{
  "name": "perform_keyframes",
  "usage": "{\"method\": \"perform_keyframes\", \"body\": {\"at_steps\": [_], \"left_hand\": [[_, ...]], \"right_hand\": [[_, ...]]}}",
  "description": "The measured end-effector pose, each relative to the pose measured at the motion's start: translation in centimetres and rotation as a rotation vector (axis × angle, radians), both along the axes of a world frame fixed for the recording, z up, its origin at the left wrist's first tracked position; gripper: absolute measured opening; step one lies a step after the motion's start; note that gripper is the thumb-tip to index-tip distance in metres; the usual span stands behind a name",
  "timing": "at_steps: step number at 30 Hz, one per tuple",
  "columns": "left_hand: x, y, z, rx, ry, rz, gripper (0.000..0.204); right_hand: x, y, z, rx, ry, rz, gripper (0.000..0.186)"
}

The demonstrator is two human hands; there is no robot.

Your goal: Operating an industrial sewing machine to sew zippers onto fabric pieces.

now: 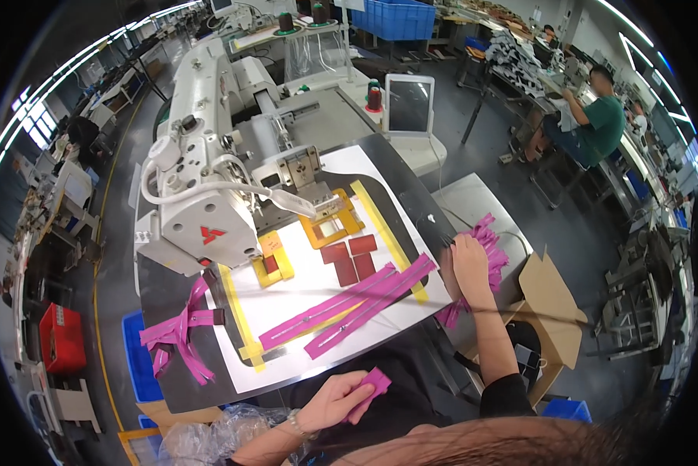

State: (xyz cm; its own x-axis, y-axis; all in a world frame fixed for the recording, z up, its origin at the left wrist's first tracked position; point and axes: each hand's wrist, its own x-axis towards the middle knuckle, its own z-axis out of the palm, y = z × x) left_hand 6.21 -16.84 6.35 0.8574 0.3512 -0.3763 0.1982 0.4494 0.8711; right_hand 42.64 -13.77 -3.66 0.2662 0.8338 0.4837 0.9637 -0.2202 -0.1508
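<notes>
My left hand (337, 401), low in front of me, is closed on a folded magenta zipper (375, 382). At the right edge of the sewing table my right hand (471, 264) has its fingers curled together; something small and dark shows at the fingertips, too small to name. Beside that hand lies a bunch of magenta zippers (490, 247). Two magenta zippers (310, 319) lie slantwise on the white template sheet (244, 374), close to several dark red patches (354, 269). More zippers (183, 328), some with dark ends, hang in a heap over the table's left side.
A white sewing machine head (209, 210) stands over the template, with yellow clamp frames (335, 223) beneath it. An open cardboard box (547, 311) sits at right, near a screen (409, 106). A person (604, 120) works at a far right bench.
</notes>
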Motion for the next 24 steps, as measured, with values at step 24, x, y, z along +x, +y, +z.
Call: {"method": "perform_keyframes", "body": {"at_steps": [24], "left_hand": [[5.1,0.5,-3.6,0.381,0.036,0.301,0.018]], "right_hand": [[-14.7,-12.1,4.5,-0.335,2.279,0.344,0.037]]}}
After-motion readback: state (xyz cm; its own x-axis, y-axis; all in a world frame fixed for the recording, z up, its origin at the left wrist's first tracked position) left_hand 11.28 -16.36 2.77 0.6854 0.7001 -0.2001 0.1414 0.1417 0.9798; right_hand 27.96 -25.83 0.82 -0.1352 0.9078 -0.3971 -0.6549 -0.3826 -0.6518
